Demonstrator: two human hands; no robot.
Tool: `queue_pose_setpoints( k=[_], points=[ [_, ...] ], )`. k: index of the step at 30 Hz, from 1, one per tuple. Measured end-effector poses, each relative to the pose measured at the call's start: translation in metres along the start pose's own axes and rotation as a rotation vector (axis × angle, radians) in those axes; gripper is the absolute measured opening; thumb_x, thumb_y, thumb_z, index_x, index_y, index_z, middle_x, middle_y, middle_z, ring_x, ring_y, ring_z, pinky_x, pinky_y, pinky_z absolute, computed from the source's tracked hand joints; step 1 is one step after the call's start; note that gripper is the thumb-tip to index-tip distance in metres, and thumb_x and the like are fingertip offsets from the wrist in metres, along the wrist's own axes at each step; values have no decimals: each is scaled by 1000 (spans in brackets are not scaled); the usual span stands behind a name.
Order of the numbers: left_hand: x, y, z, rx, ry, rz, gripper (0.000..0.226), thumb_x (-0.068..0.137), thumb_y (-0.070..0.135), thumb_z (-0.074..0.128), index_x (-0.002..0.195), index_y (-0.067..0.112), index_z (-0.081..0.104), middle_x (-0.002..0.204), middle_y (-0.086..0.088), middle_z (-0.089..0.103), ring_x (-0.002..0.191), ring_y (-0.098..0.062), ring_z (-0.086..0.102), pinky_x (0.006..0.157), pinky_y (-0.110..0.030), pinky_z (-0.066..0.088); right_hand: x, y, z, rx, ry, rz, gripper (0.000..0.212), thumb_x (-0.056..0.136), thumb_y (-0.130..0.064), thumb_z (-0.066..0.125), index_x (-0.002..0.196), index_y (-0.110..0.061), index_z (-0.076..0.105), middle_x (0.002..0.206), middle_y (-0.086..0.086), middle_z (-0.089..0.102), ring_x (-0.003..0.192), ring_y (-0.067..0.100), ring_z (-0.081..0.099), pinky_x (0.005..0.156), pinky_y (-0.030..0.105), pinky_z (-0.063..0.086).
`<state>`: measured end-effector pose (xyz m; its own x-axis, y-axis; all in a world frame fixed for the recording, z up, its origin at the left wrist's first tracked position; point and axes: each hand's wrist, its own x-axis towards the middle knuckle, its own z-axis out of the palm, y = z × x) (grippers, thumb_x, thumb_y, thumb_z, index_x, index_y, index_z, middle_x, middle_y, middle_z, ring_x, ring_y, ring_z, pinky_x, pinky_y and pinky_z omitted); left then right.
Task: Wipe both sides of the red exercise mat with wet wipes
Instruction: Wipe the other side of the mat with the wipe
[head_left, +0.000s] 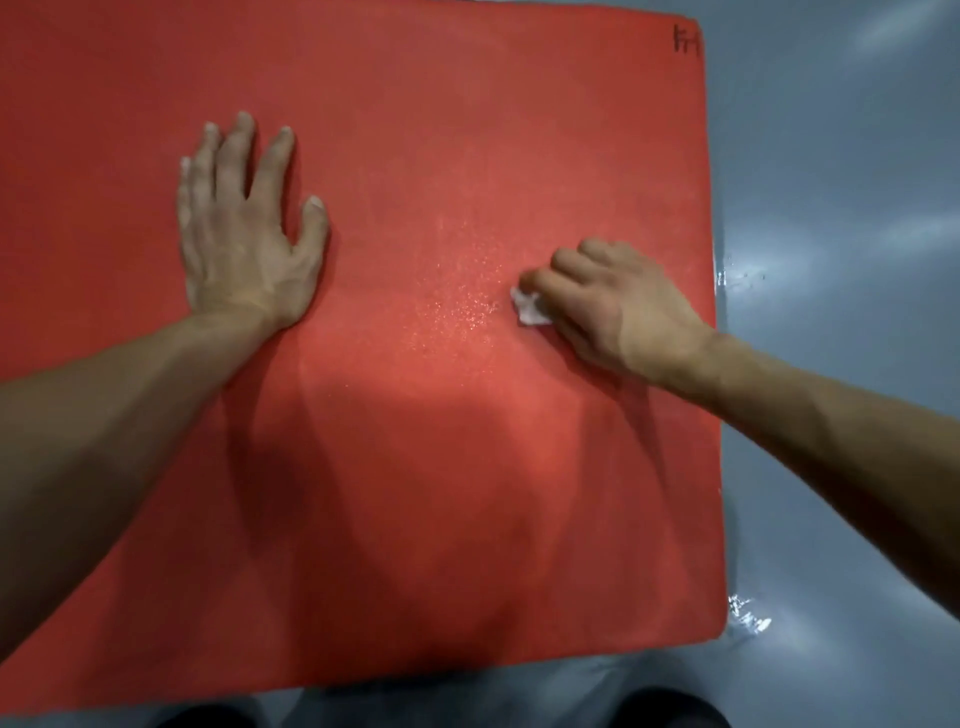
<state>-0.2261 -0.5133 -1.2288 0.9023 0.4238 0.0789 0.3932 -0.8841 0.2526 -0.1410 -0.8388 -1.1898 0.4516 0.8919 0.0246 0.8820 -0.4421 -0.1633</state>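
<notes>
The left hand (244, 228) lies flat, palm down, with its fingers straight and spread a little. The right hand (608, 306) has its fingers curled tight and pinching. Both bare arms reach forward, well apart.

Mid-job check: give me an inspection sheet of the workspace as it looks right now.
Surface: grey glossy floor, with small wet glints by the mat's right edge.
Job's things: red exercise mat lies flat, a speckled damp patch at its middle, a dark mark at its far right corner; white wet wipe bunched on the mat.
Clutter: nothing seen.
Hands: left hand flat on the mat, fingers spread; right hand holds the wipe against the mat.
Cables: nothing seen.
Surroundings: dark shapes at the near edge, too cropped to tell.
</notes>
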Motion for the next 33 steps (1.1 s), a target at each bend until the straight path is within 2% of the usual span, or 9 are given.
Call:
queue_pose_setpoints(
  k=[3, 7, 10, 14, 17, 23, 26, 29, 33],
  points=[
    [0, -1, -1, 2, -3, -6, 63, 101, 49, 40, 159, 27, 34, 170, -5, 23, 159, -27, 12, 130, -45, 6, 9, 11, 2, 26, 12, 103, 25, 105, -29, 48, 115, -12, 64, 92, 10, 59, 79, 36, 54, 68, 47, 43],
    [0, 0, -1, 0, -16, -16, 63, 101, 50, 39, 160, 27, 34, 170, -5, 22, 159, -27, 11, 130, -45, 5, -63, -59, -2, 197, -173, -159, 24, 105, -28, 45, 111, -16, 64, 90, 4, 57, 78, 27, 52, 70, 39, 39],
    [0, 0, -2, -3, -21, -14, 63, 101, 51, 38, 160, 28, 33, 171, -4, 22, 159, -27, 10, 130, -44, 4, -77, -73, -2, 168, -201, -268, 17, 104, -30, 45, 113, -21, 57, 90, 1, 57, 79, 24, 52, 70, 37, 36],
    [-1, -1, -3, -6, -28, -2, 64, 101, 52, 36, 160, 28, 33, 171, -4, 22, 159, -26, 11, 130, -43, 4, -28, -30, -1, 25, -28, -12, 18, 103, -28, 49, 112, -17, 59, 88, 7, 59, 77, 33, 54, 66, 42, 38],
    [-2, -4, -4, -30, -53, 20, 64, 101, 52, 35, 160, 27, 33, 171, -5, 21, 159, -27, 11, 130, -44, 3, -36, -44, 3, 57, -23, 47, 26, 106, -30, 48, 111, -13, 66, 88, 8, 59, 77, 33, 53, 66, 44, 41],
    [-26, -11, -14, -152, -114, 116, 59, 104, 45, 36, 159, 24, 37, 168, -5, 30, 158, -26, 18, 130, -44, 4, -113, -125, 1, 194, -253, -315, 37, 112, -33, 33, 105, -20, 67, 86, 0, 58, 78, 23, 55, 70, 35, 36],
    [-55, -8, -26, -205, -126, 148, 58, 105, 42, 37, 159, 23, 36, 166, -5, 32, 157, -24, 21, 130, -44, 7, -83, -93, 6, 65, -109, -111, 19, 105, -31, 47, 110, -19, 61, 88, 3, 60, 79, 29, 53, 68, 41, 38],
    [-85, -6, -34, -251, -132, 162, 56, 106, 40, 38, 159, 22, 38, 165, -5, 36, 156, -24, 25, 129, -44, 12, -69, -88, 10, 52, -2, 169, 23, 102, -28, 49, 111, -13, 63, 87, 6, 61, 77, 32, 52, 66, 45, 43],
    [-115, -11, -48, -282, -139, 215, 53, 106, 39, 40, 156, 21, 43, 160, -6, 43, 151, -26, 34, 126, -45, 21, -121, -173, 15, 232, -124, -46, 23, 105, -27, 45, 105, -16, 66, 85, 3, 58, 75, 28, 53, 66, 42, 44]
  ],
)
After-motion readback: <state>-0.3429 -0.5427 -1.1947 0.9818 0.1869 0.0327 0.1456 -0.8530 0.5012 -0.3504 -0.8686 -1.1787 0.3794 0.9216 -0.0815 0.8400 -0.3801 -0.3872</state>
